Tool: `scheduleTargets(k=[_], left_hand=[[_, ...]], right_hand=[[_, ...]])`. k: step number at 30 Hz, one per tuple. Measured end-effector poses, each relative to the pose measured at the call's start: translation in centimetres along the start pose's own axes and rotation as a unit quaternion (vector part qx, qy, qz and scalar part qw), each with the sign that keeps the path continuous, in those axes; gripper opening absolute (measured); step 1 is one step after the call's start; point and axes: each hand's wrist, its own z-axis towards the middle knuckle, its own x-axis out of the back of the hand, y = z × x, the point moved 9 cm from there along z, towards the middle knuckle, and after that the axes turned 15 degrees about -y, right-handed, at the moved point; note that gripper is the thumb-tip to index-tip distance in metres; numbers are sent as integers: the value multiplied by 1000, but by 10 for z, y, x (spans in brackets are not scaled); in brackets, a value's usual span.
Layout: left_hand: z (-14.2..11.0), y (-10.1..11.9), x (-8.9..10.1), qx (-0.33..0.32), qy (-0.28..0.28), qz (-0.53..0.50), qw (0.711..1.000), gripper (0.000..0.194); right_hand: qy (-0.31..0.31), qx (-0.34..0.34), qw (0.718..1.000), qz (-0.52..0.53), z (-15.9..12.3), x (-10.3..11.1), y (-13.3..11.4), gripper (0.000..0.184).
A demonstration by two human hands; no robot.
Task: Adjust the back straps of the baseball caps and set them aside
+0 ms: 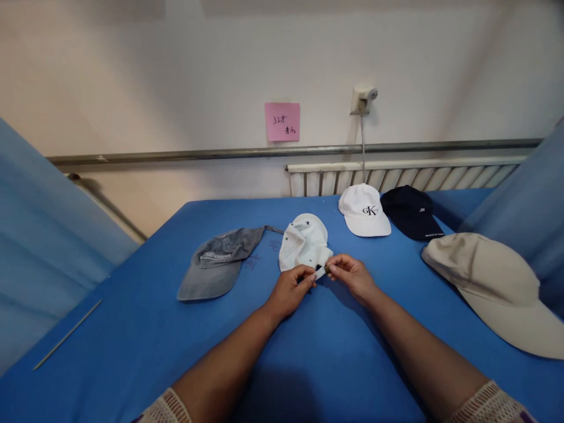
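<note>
A pale mint baseball cap (304,242) lies in the middle of the blue-covered table, its brim pointing away from me. At the cap's near edge, my left hand (291,288) pinches the end of its light back strap (320,272). Just to the right, my right hand (351,274) is closed on the small dark brass-coloured buckle of that same strap. Both hands' fingertips nearly meet there. Part of the strap is hidden by my fingers. To the left rests a grey washed cap (220,261), its loose strap reaching toward the mint cap.
A white cap with black letters (362,210), a navy cap (409,211) and a beige cap (489,273) sit on the right. A thin stick (68,335) lies at left on the blue cover (145,329). Behind are a radiator (405,176), a rail and blue curtains (35,235).
</note>
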Motion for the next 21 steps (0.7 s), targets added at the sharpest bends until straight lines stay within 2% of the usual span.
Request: scheduleTargets(k=[11,16,21], left_hand=[[1,-1,-2,24,3,101,995,22],[2,2,-2,4,3,118,993,21],[2,1,1,14,34,103,994,20]], right_hand=[[-31,-3,997,-67,-2,-4,-3,21],[-43,-21,996,-70,-3,-7,-2,21],[-41,-21,997,-61,-2,-6,-2,23]])
